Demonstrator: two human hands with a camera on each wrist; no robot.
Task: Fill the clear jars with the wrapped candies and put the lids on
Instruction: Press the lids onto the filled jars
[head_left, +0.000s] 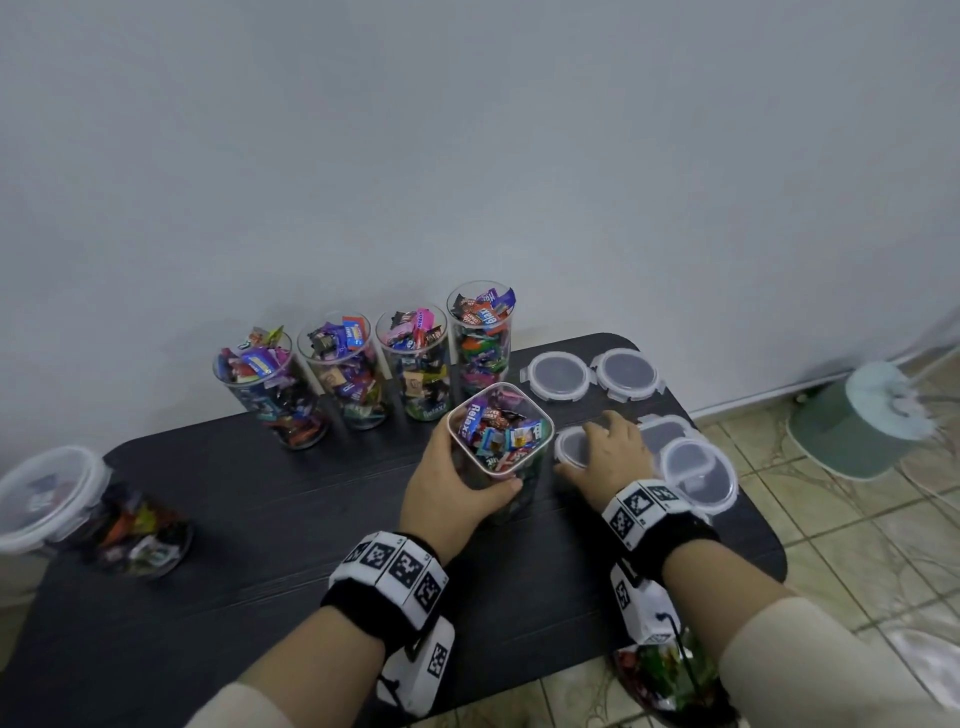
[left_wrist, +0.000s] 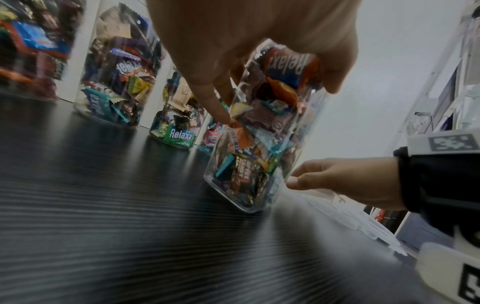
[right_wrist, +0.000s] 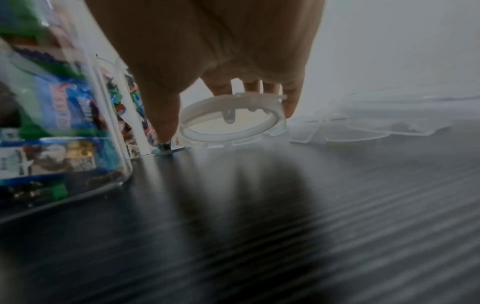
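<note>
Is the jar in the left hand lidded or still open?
Open: the jar shows candies at its bare rim, while the right hand is grasping a lid.

Lidless candy-filled jar (head_left: 500, 434), lid (head_left: 571, 447) beside

Both forearms in cream sleeves (head_left: 789, 670), pushed back from the wrists. Black wristband (head_left: 670, 540) on each wrist, ringed by white blocks printed with black square markers (head_left: 395, 564). White camera housing (head_left: 421, 670) hangs beneath each band.
</note>
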